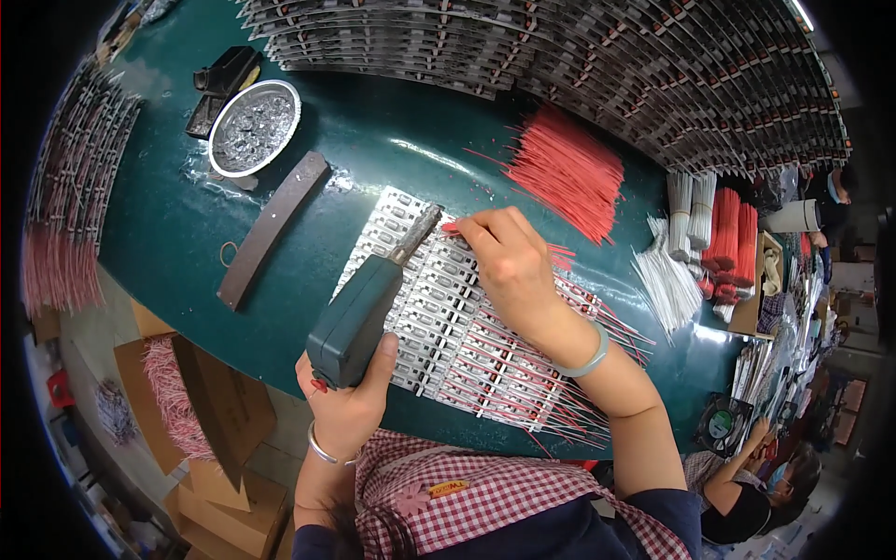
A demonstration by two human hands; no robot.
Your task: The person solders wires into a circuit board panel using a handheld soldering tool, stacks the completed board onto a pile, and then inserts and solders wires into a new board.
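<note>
My left hand (347,399) is wrapped round a dark green soldering gun (359,313). The gun's metal tip reaches up to the top of a panel of small white circuit boards (434,294). Beside that tip, my right hand (509,263) pinches red wire (450,228) between thumb and fingers, over the panel's upper edge. How many wires it holds is hidden by the fingers. Red and white wires (509,364) run from the boards on the panel's lower right part, while the left part shows no wires.
A pile of red wires (569,173) lies beyond my right hand, with white wires (667,289) farther right. At the left are a brown bar (273,233) and a silver bowl (254,129). Stacked panels (653,65) line the back. A co-worker (761,495) sits at lower right.
</note>
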